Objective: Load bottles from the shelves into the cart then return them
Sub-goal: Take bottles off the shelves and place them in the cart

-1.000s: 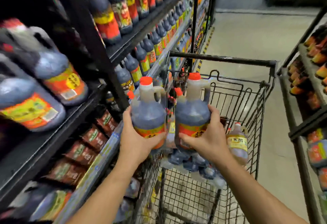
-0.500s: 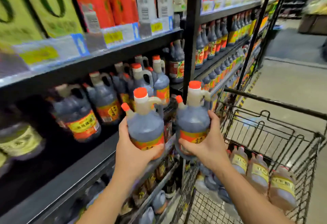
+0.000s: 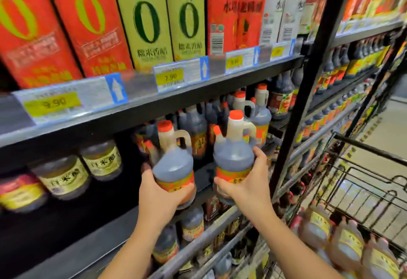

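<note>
Left vinegar jug (image 3: 172, 168) sits base-clasped in the left grip (image 3: 158, 192), right jug (image 3: 233, 159) in the right grip (image 3: 246, 188), both upright, seemingly for reshelving.

Bright, even store light comes down from above and floods the tall cartons (image 3: 145, 20) across the top of the frame. Glare whitens the price strips (image 3: 171, 77). Under that shelf board (image 3: 220, 91) it's dark, deepest at lower left. Motion blur smears the jars (image 3: 63, 175) at the left edge; the left bottle (image 3: 172, 168) looks soft, the right bottle (image 3: 233, 157) crisper. Wide-angle bend leans the black upright (image 3: 308, 102). The cart bottles (image 3: 343, 241), lower right, are mushy; the floor (image 3: 387, 124) at far right washes out pale.
</note>
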A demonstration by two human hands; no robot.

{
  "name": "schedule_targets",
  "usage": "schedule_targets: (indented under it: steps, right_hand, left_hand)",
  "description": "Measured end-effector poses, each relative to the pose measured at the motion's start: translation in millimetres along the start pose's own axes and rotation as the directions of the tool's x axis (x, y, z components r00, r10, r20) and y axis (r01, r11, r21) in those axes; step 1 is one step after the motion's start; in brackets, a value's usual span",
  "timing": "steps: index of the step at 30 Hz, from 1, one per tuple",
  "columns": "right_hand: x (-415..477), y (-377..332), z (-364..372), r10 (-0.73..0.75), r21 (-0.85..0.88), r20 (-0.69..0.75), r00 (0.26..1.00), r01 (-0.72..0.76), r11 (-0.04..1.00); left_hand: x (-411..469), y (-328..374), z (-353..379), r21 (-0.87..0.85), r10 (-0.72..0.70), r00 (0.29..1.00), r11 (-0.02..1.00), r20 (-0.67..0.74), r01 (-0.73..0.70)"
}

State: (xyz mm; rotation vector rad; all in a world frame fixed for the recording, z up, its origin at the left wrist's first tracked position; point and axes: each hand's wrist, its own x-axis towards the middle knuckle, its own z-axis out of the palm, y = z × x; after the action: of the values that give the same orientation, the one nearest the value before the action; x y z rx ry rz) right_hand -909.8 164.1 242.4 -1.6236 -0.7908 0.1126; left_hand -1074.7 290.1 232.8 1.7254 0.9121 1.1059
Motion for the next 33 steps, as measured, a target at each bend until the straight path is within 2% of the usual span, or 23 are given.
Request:
schedule_targets:
  steps: [7,11,16,33]
  right_hand:
    - [24,4,44,-0.018,-0.083,-0.012,1.0,0.017,0.996]
    - [35,8,61,-0.034,-0.107,-0.05,0.998,0.029,0.994]
    - [40,12,75,-0.034,-0.133,-0.087,0.996,0.023,0.991]
    - [40,8,74,-0.061,-0.469,0.003,0.998,0.055,0.881]
  left_hand:
    - [15,-9,-6,0.018,0.014,1.0,1.0,-0.014,-0.013]
    - [19,-6,-9,0.073,-0.011,1.0,0.997,0.019,0.01]
    - [24,-8,-12,0.06,0.004,0.996,0.998,0.091,-0.009]
    - [25,-3,-3,0.08,-0.043,0.989,0.996,0.143,0.032]
